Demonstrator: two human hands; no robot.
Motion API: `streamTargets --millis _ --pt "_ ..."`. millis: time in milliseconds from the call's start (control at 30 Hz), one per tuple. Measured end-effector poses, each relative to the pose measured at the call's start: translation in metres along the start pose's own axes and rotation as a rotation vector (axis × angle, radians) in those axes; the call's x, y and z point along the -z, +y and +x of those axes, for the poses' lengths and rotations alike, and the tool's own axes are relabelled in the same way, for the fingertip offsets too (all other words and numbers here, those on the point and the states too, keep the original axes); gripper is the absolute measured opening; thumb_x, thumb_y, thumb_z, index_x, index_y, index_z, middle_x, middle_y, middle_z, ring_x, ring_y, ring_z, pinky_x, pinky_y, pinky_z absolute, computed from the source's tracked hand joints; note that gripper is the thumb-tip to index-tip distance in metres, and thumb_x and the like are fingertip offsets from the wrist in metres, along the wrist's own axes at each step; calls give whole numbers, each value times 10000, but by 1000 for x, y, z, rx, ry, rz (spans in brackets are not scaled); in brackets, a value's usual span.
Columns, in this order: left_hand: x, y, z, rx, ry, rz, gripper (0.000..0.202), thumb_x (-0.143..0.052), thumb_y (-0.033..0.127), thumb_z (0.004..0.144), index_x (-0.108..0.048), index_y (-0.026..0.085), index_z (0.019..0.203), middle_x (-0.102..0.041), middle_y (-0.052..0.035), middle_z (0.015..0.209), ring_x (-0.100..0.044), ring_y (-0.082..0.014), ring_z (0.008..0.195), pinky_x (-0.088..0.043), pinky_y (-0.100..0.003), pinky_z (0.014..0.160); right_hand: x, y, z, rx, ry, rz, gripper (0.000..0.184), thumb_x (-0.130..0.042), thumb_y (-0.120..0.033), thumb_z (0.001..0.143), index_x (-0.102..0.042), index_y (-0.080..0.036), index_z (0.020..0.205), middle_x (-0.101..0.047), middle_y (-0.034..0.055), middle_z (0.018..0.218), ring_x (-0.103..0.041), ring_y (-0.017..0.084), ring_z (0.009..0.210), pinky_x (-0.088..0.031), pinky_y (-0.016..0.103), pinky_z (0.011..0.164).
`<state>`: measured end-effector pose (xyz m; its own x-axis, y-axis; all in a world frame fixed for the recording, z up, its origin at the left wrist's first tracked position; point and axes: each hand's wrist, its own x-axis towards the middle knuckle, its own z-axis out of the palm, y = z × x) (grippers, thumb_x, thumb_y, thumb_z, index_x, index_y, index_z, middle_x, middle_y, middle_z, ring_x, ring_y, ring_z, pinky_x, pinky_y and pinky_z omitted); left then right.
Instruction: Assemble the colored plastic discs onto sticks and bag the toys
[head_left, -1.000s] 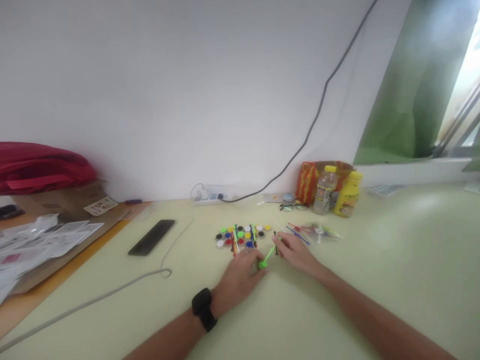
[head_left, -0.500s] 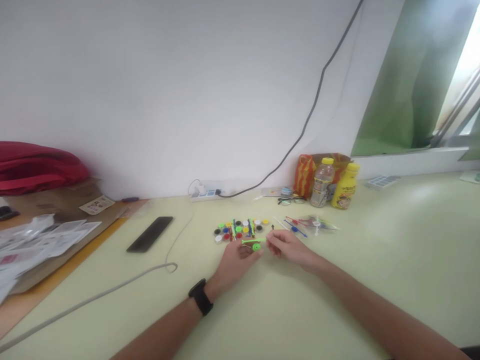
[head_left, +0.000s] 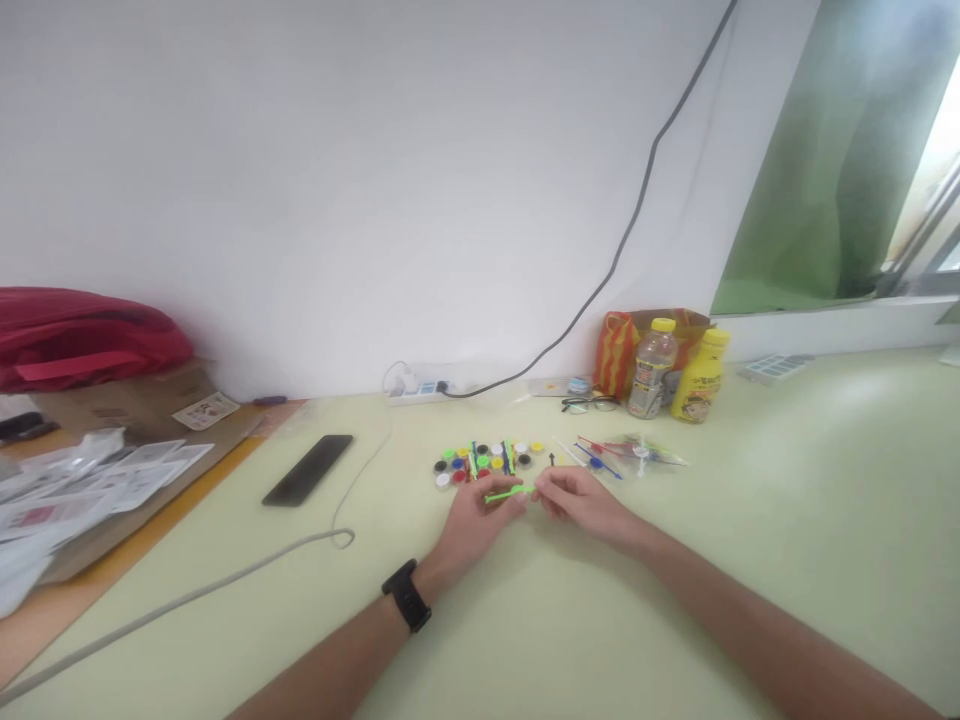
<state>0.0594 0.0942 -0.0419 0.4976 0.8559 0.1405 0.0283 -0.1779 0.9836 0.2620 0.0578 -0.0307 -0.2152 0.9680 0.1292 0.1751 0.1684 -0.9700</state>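
My left hand (head_left: 476, 520) and my right hand (head_left: 581, 500) meet over the pale green table (head_left: 675, 560), both pinching a small green plastic stick (head_left: 506, 493) that lies about level between them. The left hand's fingers curl round its left part and a black watch sits on that wrist. The right hand's fingertips pinch its right end. Just behind the hands lie several small coloured round caps (head_left: 487, 462) in rows, with coloured sticks among them. More thin coloured sticks (head_left: 607, 455) lie to the right of the caps.
A black phone (head_left: 307, 470) and a grey cable (head_left: 187, 600) lie to the left. A power strip (head_left: 420, 388) sits by the wall. Two bottles (head_left: 679, 380), an orange bag and glasses stand at the back right. Papers (head_left: 82, 480) cover a brown board at the left.
The green stick, tilted a second ago, has been turned level between both hands. The hands moved slightly further from me, toward the caps.
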Motion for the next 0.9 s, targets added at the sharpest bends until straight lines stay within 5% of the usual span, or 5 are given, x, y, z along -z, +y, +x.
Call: streamTargets --millis 500,667,900 --pt "0 -3 3 -20 14 -47 346 -812 406 773 -742 145 988 -759 -117 1015 -709 -264 959 -564 -388 894 1 -2 -3 84 15 -211 432 -462 -545 946 -566 -205 701 -537 -8 612 -475 149 575 -363 248 534" --pt "2 -3 0 34 38 -32 409 -817 384 773 -708 151 1090 -758 -90 900 -718 -235 844 -567 -351 784 0 -6 -5 91 -26 -250 410 -452 -530 948 -536 -212 703 -537 -12 627 -497 157 597 -372 259 566" --pt "2 0 -1 5 71 -26 370 -821 383 767 -704 163 1041 -724 -109 1070 -719 -245 911 -563 -354 820 2 3 -3 127 -9 -387 345 -431 -420 975 -521 -207 717 -511 -29 630 -457 142 591 -326 260 574"
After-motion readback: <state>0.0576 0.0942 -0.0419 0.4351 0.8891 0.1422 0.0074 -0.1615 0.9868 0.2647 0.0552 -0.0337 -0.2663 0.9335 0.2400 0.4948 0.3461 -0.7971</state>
